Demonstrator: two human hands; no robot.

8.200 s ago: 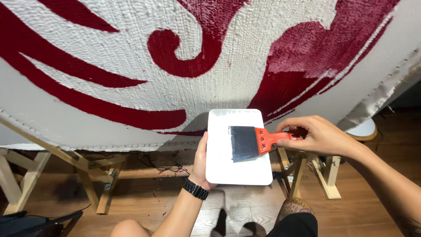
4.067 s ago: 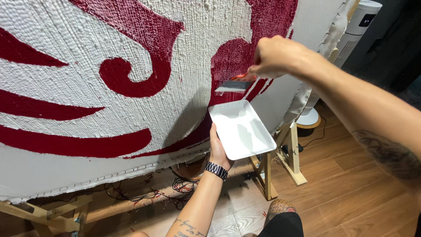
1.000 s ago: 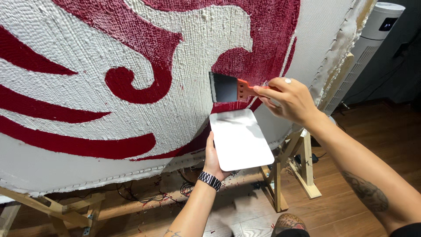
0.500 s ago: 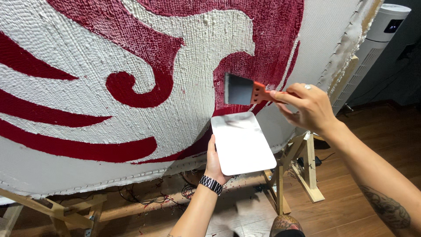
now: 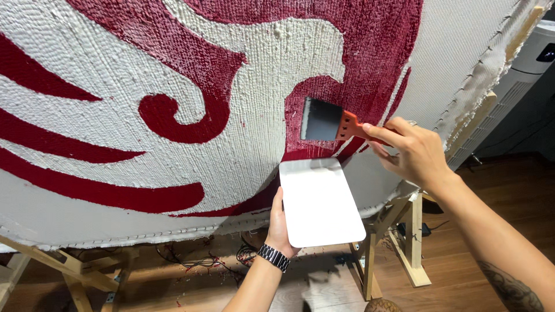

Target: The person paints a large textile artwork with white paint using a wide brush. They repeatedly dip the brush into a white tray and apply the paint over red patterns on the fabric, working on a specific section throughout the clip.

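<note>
Your right hand point(image 5: 413, 151) gripping red-handled scraper point(image 5: 324, 120), blade lying flat on red patch of rug point(image 5: 243, 156); left hand point(image 5: 281, 222) holding white tray point(image 5: 321, 202) just beneath. You're mid-scrape; next stroke probably needing steady downward pull toward tray

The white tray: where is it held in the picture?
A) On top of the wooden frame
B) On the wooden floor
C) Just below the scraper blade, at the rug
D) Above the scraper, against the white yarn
C: the left hand holds the white tray directly under the scraper, which the right hand presses on the red rug.
</note>
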